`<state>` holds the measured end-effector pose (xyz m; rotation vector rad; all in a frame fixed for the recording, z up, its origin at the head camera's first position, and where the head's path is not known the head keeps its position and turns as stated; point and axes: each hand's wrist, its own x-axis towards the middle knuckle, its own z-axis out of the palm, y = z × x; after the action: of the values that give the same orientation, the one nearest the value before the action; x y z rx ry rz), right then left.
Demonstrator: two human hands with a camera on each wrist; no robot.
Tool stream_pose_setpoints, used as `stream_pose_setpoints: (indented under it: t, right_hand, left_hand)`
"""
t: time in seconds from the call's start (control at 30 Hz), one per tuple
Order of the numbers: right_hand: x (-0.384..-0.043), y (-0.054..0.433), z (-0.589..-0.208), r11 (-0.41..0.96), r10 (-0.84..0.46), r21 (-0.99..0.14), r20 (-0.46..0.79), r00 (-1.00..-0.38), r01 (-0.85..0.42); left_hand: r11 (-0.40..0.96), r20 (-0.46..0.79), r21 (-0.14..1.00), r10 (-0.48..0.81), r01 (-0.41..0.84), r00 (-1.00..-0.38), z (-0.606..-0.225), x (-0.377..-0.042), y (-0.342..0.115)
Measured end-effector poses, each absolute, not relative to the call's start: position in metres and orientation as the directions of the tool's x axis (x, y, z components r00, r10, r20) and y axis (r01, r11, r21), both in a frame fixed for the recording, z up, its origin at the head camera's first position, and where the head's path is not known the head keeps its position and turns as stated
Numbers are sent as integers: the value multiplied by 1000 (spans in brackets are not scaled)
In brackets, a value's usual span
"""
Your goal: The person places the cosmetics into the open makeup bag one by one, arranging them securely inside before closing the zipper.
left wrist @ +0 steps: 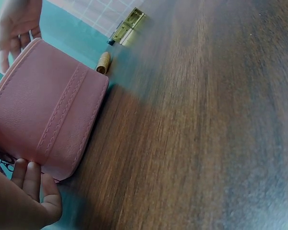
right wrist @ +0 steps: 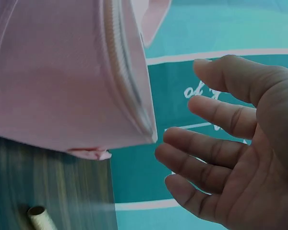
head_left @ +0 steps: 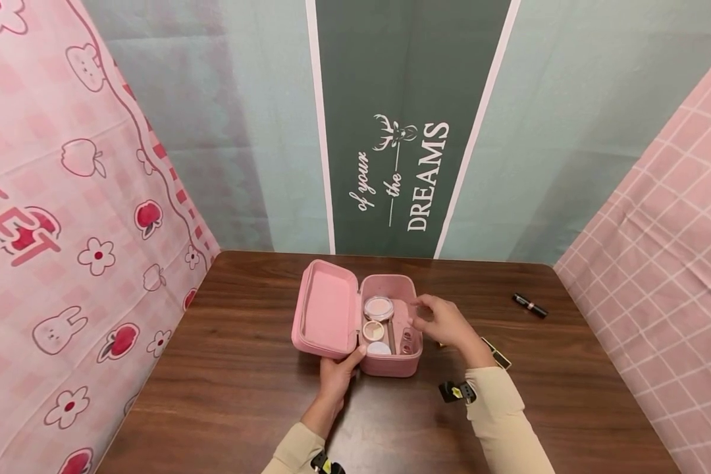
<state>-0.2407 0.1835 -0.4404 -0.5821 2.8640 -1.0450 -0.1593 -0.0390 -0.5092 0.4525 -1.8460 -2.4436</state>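
A pink zippered makeup case point(head_left: 392, 367) stands on the table with its lid point(head_left: 330, 307) folded out to the left. My left hand point(head_left: 336, 382) grips its front left corner, thumb at the rim; in the left wrist view, fingers point(left wrist: 32, 178) touch the leathery side. Inside the case lie a round clear-lidded compact point(head_left: 378, 307), a smaller round pot point(head_left: 373, 330), a white round item point(head_left: 378, 349), a slim stick point(head_left: 391, 337) and a small clear piece with dark red spots point(head_left: 407, 341). At the right rim hovers my right hand point(head_left: 444, 322), holding nothing, fingers spread in the right wrist view point(right wrist: 230, 139).
A black lipstick-like tube point(head_left: 530, 305) lies at the table's right. Partly behind the right forearm is a gold-edged rectangular item point(head_left: 498, 354). Near the case lies a gold cylinder point(left wrist: 103, 63). Printed cloths point(head_left: 213, 131) hang around the wooden table point(head_left: 231, 395).
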Motion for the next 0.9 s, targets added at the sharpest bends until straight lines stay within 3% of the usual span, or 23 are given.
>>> stream_pose_setpoints:
  t: [0.3, 0.6, 0.9]
  right_hand:
    - [-223, 197, -450, 741, -285, -614, 81, -955, -273]
    - [-212, 217, -469, 756, -271, -559, 208, -940, -341]
    - [-203, 236, -484, 759, -218, -577, 213, -952, -303]
  left_hand:
    - [-292, -206, 946, -204, -141, -957, -512, -160, -41]
    - [-268, -203, 953, -210, -144, -956, -511, -160, -40]
    - [-272, -207, 951, -216, -144, -954, -512, -160, -39]
